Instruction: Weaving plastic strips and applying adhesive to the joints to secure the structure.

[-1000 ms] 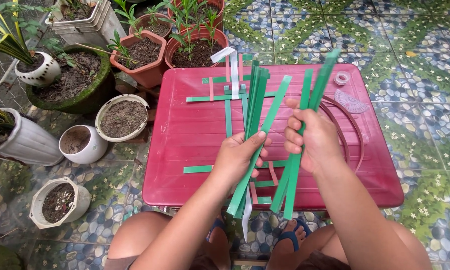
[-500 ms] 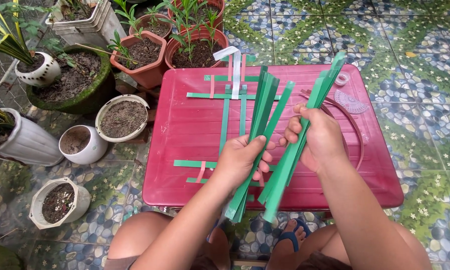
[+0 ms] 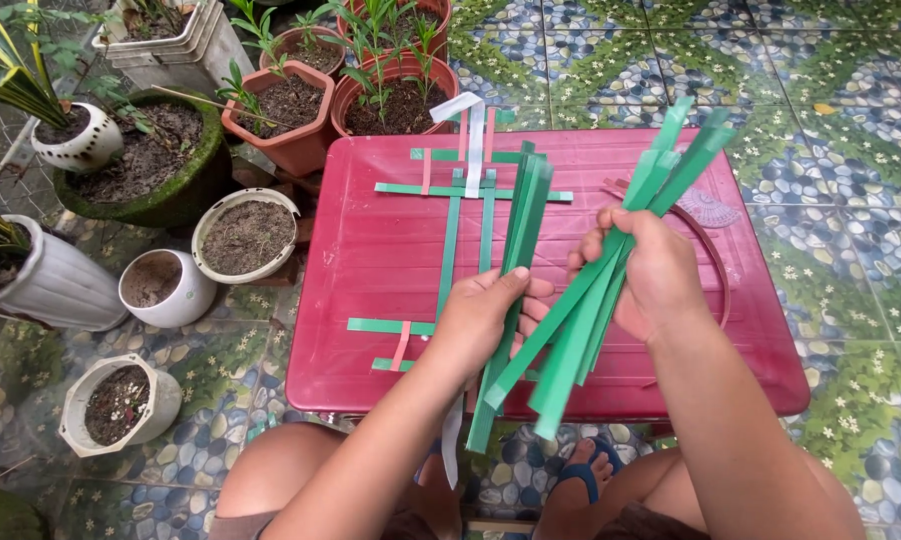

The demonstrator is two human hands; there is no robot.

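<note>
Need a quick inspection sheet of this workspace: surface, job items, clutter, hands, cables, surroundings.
Surface: red plastic table, part-woven green and pink strips lying on it.
Job's things: two bundles of green strips, one per hand.
Clutter: hoop-like rim at the table's right.
Hands: left hand grips the upright bundle; right hand grips the slanted bundle.
Cables: nothing seen.
Surroundings: potted plants at left, pebble-patterned tile floor.

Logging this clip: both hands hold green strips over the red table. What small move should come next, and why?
Probably draw one strip from the left hand's bundle and lay it on the started lattice. The left hand and right hand grip separate bundles, and few strips lie on the red table.
</note>
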